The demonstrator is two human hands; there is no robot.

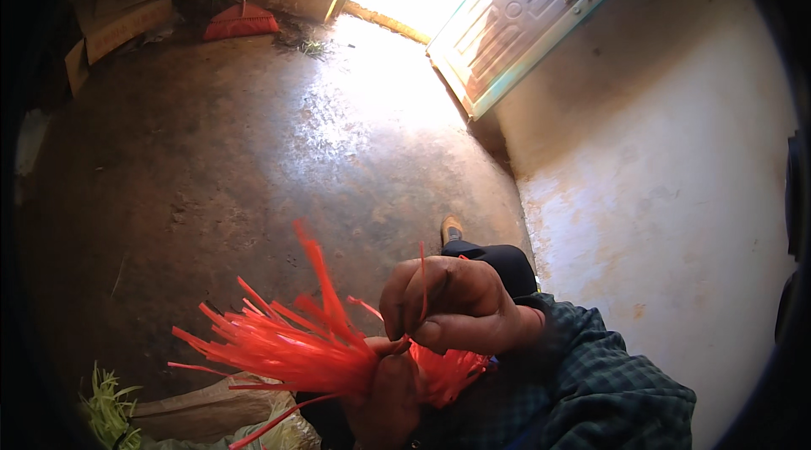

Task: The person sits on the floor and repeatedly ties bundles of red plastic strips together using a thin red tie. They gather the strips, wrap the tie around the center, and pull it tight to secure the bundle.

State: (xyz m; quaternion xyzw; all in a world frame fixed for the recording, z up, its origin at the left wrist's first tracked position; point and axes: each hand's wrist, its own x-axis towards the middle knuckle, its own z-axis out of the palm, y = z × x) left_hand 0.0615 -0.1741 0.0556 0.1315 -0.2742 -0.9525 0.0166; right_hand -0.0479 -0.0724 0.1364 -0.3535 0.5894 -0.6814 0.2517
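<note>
A thick bundle of red plastic strips [304, 355] fans out to the left, its loose ends splayed. My left hand [388, 402] grips the bundle around its middle, thumb on top. More of the red strips show on the right of that grip, partly behind my right hand. Just above, my right hand [459, 304] pinches a thin red strand [423, 282] between thumb and fingers, close to the left thumb. The strand's free end stands upright past the knuckles. Its lower end is hidden between the hands.
A brown sack [209, 409] and green plant strips [108, 409] lie at the lower left. My shoe [452, 229] rests on the concrete floor [222, 165]. Ahead stand a red broom [241, 22], cardboard [127, 29] and an open door [532, 13]; a pale wall [646, 197] runs along the right.
</note>
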